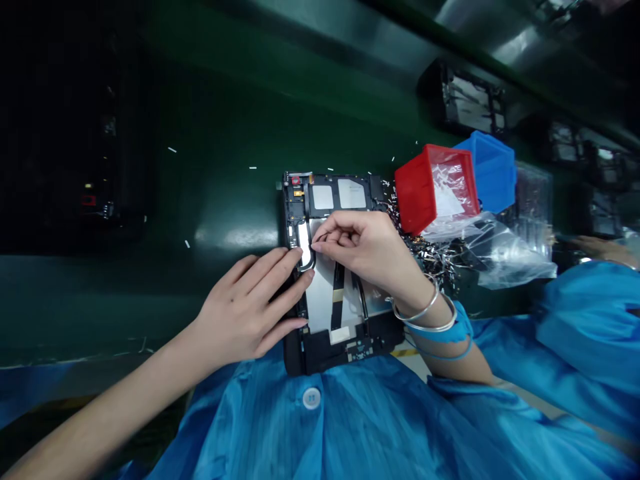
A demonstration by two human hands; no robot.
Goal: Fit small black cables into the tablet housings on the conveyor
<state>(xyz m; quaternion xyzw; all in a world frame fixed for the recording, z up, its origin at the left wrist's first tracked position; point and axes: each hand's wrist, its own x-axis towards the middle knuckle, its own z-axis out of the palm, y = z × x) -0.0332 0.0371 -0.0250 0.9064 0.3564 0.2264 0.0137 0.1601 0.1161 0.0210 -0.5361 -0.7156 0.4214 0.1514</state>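
An opened tablet-like electronic device (323,300) lies in front of me, its black frame and silver inner plate exposed. My left hand (257,300) rests along its left edge, fingers stretched out, the tips touching the frame near a bent black cable (307,267). This cable curves round a white oblong part (304,241). From the right, my right hand (363,250) reaches over the plate, thumb and index finger pinched at the cable's right side. A dark flat strip (338,300) runs down the plate below my right hand, partly covered by it.
Right of the device stand a red bin (417,190) and a blue bin (493,170), with clear plastic bags (515,257) and many small scraps (440,260). More devices (473,103) sit at the back right. A co-worker's blue sleeve (590,313) is at the right.
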